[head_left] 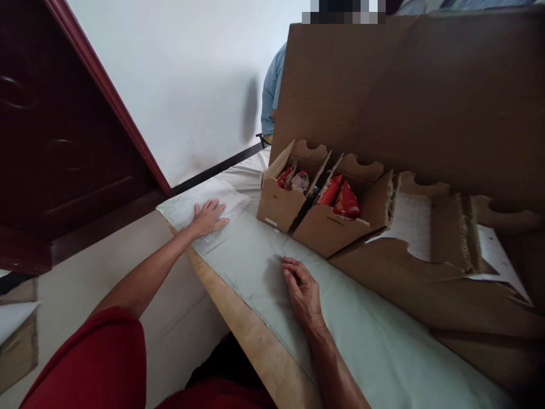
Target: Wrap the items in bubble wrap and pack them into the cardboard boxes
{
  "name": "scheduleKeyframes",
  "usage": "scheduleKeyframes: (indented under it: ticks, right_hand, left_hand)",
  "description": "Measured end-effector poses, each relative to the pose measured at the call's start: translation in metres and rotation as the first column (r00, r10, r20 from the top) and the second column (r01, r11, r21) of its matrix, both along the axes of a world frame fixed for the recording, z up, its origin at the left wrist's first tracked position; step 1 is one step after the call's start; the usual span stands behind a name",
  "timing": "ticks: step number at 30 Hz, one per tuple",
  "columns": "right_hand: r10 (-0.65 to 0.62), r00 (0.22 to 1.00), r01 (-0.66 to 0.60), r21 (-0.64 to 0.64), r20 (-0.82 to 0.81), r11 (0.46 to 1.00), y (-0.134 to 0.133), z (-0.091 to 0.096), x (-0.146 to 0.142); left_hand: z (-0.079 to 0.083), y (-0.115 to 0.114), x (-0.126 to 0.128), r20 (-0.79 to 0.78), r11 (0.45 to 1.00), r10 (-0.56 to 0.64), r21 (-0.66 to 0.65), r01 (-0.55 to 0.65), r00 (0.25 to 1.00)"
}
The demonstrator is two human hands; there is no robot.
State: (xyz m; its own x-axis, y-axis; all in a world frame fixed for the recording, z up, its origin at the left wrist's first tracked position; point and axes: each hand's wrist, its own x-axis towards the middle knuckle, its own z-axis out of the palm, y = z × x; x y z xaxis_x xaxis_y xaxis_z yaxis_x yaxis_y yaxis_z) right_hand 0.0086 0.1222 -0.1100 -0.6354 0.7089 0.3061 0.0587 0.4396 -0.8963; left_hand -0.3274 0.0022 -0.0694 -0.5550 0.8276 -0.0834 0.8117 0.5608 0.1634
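My left hand (208, 217) lies flat with spread fingers on a clear bubble-wrap sheet or pouch (227, 196) at the far left corner of the table. Parts of the wrap show on either side of the hand. Above the pale cloth, my right hand (303, 292) hangs loosely curled, with a gap between thumb and fingers and nothing visible in it. Closest to it are the cardboard bins. Red packets (346, 199) sit in the second bin (323, 230); the leftmost bin (276, 207) holds red and clear-wrapped packets (300, 180).
Two more cardboard bins farther right hold white sheets (411, 224) and white paper (498, 258). A tall cardboard panel (383, 96) rises behind them. Beyond it a person's blue sleeve (272, 85) shows. A dark red door (76, 125) stands left; the table's wooden edge (238, 309) faces me.
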Motion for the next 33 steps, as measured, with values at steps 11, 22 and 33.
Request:
scheduleKeyframes:
  ticks: [11, 22, 33]
  right_hand:
    - [-0.009, 1.0, 0.009, 0.003, 0.019, 1.0, -0.002, 0.002, 0.001]
    - [-0.021, 0.998, 0.02, 0.019, 0.061, 1.0, 0.0, 0.001, 0.003]
    - [-0.021, 0.998, 0.019, 0.022, 0.064, 1.0, -0.003, 0.003, 0.004]
  left_hand:
    - [0.007, 0.002, -0.013, -0.036, 0.996, -0.082, -0.051, 0.08, 0.996]
    - [0.026, 0.067, -0.066, -0.092, 0.974, -0.225, -0.03, 0.223, 0.97]
    - [0.025, 0.107, -0.112, -0.144, 0.96, -0.271, -0.115, 0.256, 0.952]
